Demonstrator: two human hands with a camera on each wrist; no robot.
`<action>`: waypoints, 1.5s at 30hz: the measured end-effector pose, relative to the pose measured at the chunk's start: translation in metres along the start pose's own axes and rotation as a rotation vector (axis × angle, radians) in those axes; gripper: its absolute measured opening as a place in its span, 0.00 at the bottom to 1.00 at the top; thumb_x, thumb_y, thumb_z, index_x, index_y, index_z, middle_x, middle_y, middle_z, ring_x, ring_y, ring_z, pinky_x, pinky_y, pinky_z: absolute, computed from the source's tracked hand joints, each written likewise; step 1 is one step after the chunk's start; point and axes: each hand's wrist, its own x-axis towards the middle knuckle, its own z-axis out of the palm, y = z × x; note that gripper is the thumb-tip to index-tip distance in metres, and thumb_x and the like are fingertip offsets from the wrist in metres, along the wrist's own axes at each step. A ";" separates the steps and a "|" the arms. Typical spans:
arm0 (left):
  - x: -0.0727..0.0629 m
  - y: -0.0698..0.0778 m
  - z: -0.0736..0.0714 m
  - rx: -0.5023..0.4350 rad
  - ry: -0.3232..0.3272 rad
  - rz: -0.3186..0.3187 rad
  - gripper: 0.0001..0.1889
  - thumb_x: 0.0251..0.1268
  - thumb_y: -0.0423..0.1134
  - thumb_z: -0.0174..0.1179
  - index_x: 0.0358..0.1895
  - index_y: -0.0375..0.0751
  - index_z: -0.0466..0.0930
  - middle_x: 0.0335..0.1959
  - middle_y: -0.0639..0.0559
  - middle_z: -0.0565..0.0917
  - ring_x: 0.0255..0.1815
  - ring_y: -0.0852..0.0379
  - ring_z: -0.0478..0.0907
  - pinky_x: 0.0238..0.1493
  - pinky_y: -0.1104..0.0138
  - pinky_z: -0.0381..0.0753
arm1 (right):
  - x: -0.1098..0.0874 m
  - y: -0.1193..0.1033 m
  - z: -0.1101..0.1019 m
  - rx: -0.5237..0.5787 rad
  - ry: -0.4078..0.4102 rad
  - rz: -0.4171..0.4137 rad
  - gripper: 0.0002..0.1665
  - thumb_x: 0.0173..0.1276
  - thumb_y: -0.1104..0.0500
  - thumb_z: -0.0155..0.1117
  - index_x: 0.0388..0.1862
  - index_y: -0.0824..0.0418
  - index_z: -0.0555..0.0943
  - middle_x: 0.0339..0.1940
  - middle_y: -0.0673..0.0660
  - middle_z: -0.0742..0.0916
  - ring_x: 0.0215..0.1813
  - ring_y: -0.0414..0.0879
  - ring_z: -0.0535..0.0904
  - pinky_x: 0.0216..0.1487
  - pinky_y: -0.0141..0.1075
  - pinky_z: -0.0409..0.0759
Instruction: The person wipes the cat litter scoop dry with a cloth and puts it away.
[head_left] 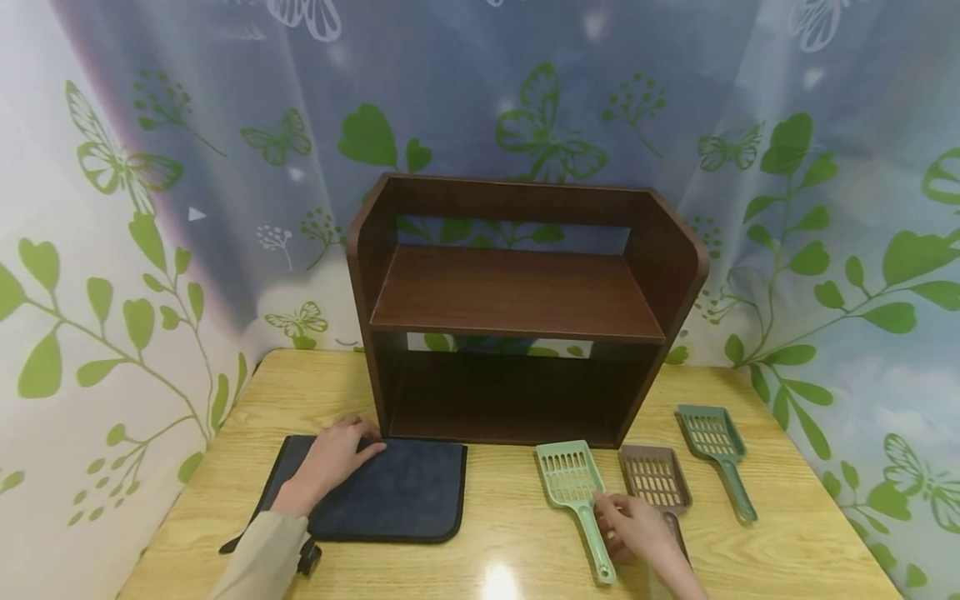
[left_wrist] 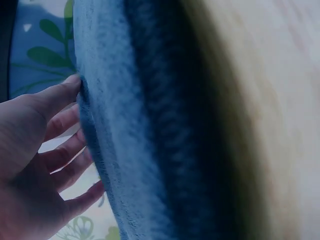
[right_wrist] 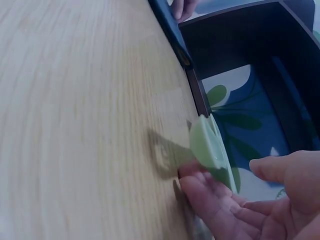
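On yellow table, touching dark blue mat with left hand loosely spread, and light green scoop near brown shelf with right hand (thumb apart, not pinching). Probably at the getting-hold step; next, maybe pinch the handle.

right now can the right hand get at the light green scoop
Most likely yes: the right hand is right by the handle of the light green scoop, its thumb spread from its fingers, with nothing visible between them.
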 end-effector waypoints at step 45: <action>-0.013 0.045 -0.052 -0.710 0.477 0.229 0.11 0.72 0.23 0.56 0.39 0.45 0.78 0.52 0.48 0.87 0.60 0.55 0.81 0.61 0.74 0.72 | 0.008 -0.011 -0.012 0.226 -0.196 -0.074 0.33 0.86 0.47 0.39 0.54 0.75 0.79 0.23 0.51 0.80 0.18 0.37 0.65 0.18 0.28 0.64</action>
